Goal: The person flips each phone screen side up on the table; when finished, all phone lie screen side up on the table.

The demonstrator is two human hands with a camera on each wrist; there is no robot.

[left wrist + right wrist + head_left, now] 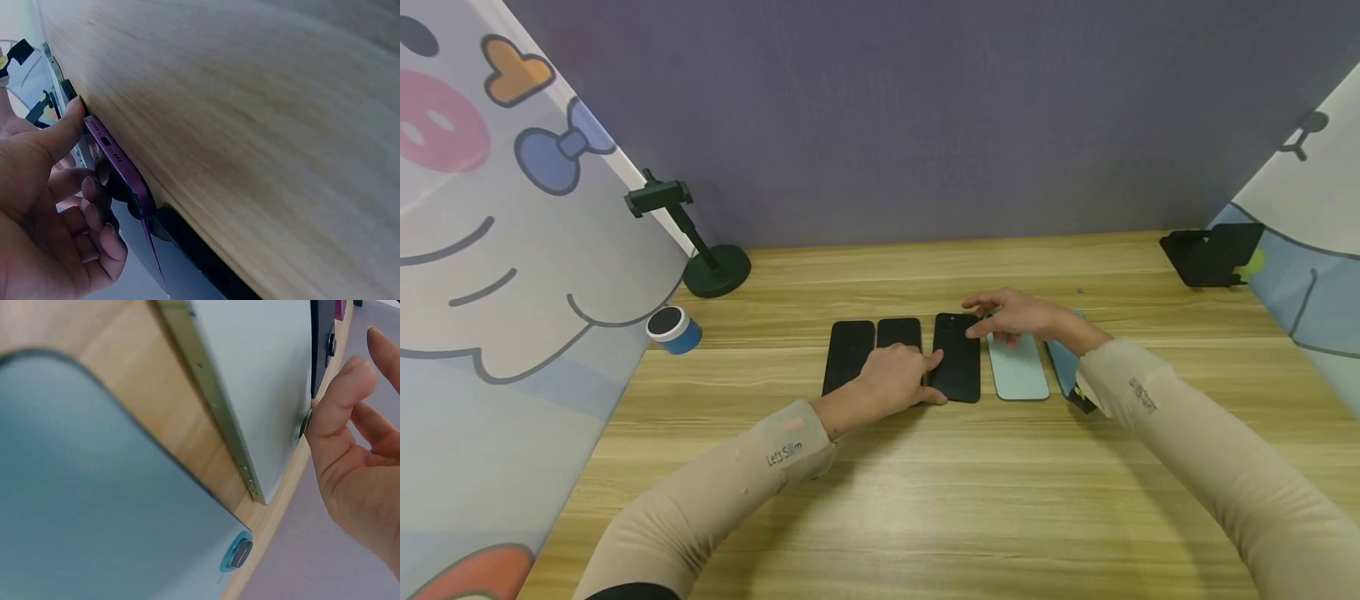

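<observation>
Several phones lie in a row. My left hand (895, 379) is over the second black phone (898, 332), its thumb and a fingertip at the left edge of the third black phone (956, 362). In the left wrist view, the left hand (59, 187) has bent fingers beside a purple-edged phone (122, 165). With loosely bent fingers, my right hand (1018, 318) is over the top of the pale green phone (1018, 371) and reaches the third phone's upper right corner. The right wrist view shows the right hand (362, 444) at the pale phone's (256, 381) camera end.
Another black phone (848, 354) is at the row's left end, a blue phone (1064, 367) at its right. A dark green stand (717, 271) and a blue-and-white jar (676, 331) stand at the left. A black folded holder (1213, 254) is at the back right.
</observation>
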